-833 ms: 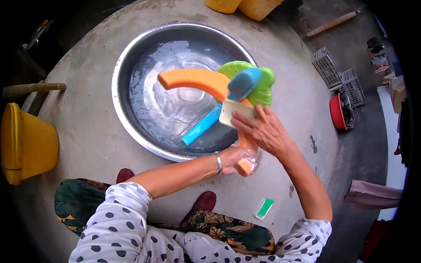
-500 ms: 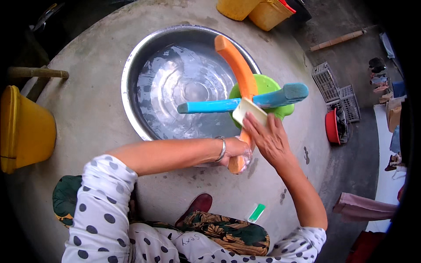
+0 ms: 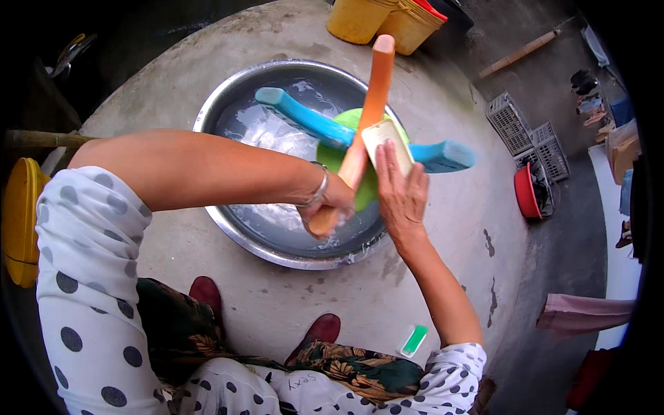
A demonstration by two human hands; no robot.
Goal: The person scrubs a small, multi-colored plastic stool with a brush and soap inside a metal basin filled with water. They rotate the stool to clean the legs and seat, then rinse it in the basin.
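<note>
— What is being held over the basin?

— A plastic toy-like piece with an orange arm [image 3: 370, 104], a blue bar [image 3: 325, 128] crossing it and a green disc [image 3: 356, 155] behind — it hangs above the steel basin [image 3: 228, 228] of soapy water.

— And the hands?

— The left hand [image 3: 332, 204], bangle [image 3: 319, 187] on the wrist, has its fingers wrapped around the orange arm's lower end, forearm reaching across from the left. The right hand [image 3: 401, 197] presses a pale bar of soap [image 3: 387, 145] flat against the piece, fingers extended along it.

— Around that?

— Concrete floor [image 3: 443, 277], yellow buckets [image 3: 380, 21] beyond, a small green-and-white packet [image 3: 413, 340] near the knee.
</note>
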